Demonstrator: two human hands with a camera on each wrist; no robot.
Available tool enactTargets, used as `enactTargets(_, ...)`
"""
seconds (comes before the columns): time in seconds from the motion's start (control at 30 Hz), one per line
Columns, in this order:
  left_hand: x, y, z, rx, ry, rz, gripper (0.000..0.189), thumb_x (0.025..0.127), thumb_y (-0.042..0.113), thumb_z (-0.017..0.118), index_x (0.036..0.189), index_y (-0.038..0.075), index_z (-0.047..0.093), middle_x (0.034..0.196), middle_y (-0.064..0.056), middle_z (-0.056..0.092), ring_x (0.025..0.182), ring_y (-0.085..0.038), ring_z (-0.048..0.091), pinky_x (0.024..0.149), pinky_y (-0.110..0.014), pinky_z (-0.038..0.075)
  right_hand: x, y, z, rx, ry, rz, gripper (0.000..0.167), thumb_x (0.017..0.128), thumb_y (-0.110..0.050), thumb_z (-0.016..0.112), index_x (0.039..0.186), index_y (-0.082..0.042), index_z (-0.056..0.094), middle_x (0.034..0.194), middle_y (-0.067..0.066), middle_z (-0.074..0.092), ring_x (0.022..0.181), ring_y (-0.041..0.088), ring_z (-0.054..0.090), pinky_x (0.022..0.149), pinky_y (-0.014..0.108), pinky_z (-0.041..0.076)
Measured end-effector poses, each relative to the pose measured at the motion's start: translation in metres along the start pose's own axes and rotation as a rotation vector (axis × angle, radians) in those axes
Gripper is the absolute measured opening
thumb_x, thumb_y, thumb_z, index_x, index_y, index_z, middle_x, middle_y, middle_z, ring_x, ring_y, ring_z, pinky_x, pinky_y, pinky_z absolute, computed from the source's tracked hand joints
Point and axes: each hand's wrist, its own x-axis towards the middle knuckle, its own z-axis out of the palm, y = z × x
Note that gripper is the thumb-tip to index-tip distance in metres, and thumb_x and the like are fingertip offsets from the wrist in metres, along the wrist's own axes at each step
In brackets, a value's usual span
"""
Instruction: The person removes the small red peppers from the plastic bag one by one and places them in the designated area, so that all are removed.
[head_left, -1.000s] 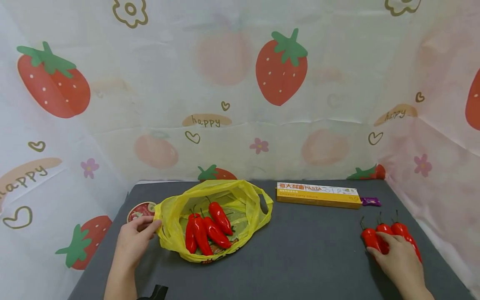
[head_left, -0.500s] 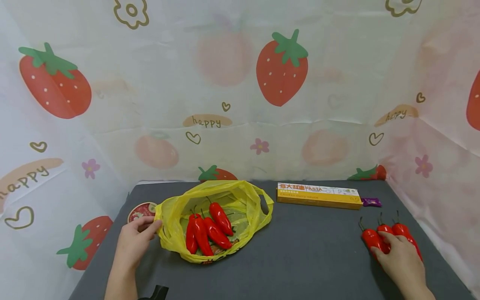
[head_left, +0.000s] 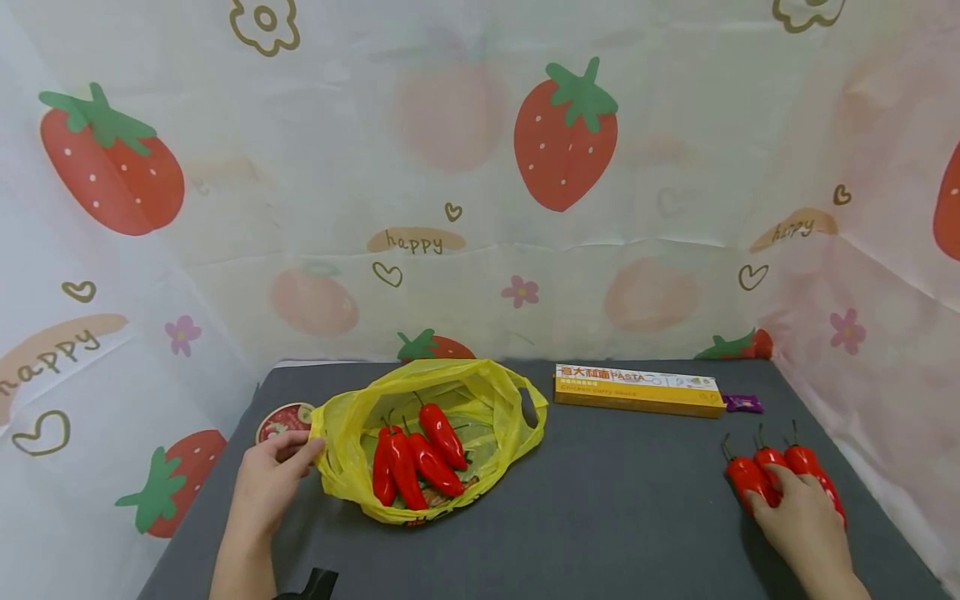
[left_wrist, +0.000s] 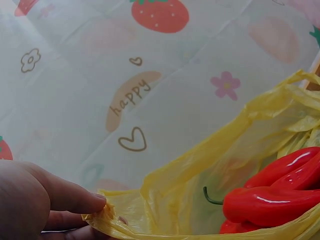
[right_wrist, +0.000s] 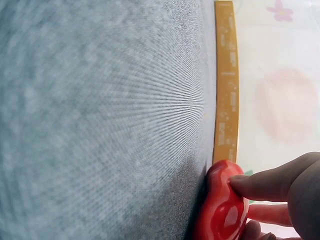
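Observation:
A yellow plastic bag [head_left: 341,467] lies with its mouth open toward me, several red chili peppers [head_left: 431,467] inside. My left hand [head_left: 266,487] pinches the bag's left rim between thumb and fingers; the left wrist view shows the bunched yellow plastic [left_wrist: 102,212] there. Over at the right, three red chili peppers lie side by side, stems pointing away. My right hand [head_left: 806,521] is on them, its thumb against the leftmost pepper [head_left: 746,479] and its fingers on that pepper's far side. In the right wrist view, thumb and fingers grip a glossy red pepper [right_wrist: 225,200]. The hand partly hides the others.
A yellow pasta box [head_left: 637,392] lies at the table's back, a small purple packet [head_left: 742,404] at its right end. Behind the left hand is a round red item [head_left: 283,421]. A black object [head_left: 318,583] shows at the front edge. Printed cloth surrounds the grey table [head_left: 600,517].
My right thumb has shifted slightly right along the leftmost pepper, and that pepper has moved a little. The left hand and the bag hold their place.

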Motion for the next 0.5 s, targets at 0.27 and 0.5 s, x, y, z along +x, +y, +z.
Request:
enactTargets(0.27, 0.000, -0.001, 0.000, -0.003, 0.005, 0.008, 0.045, 0.099, 0.036, 0.065, 0.126, -0.001, 0.065, 0.105, -0.010, 0.071, 0.085, -0.012, 0.062, 0.073, -0.020, 0.052, 0.004, -0.003, -0.006, -0.029, -0.120, 0.086, 0.067, 0.084, -0.032, 0.078, 0.128, 0.012, 0.054, 0.121, 0.043, 0.052, 0.106, 0.055, 0.051, 0.087, 0.071, 0.045)
enactTargets(0.5, -0.001, 0.002, 0.000, -0.005, 0.014, 0.008, 0.043, 0.099, 0.033, 0.065, 0.125, -0.001, 0.066, 0.104, -0.010, 0.071, 0.084, -0.013, 0.062, 0.073, -0.022, 0.053, 0.004, -0.012, -0.013, -0.008, -0.087, 0.029, 0.068, 0.085, -0.042, 0.078, 0.128, 0.007, 0.057, 0.121, 0.037, 0.058, 0.102, 0.049, 0.057, 0.083, 0.066, 0.047)
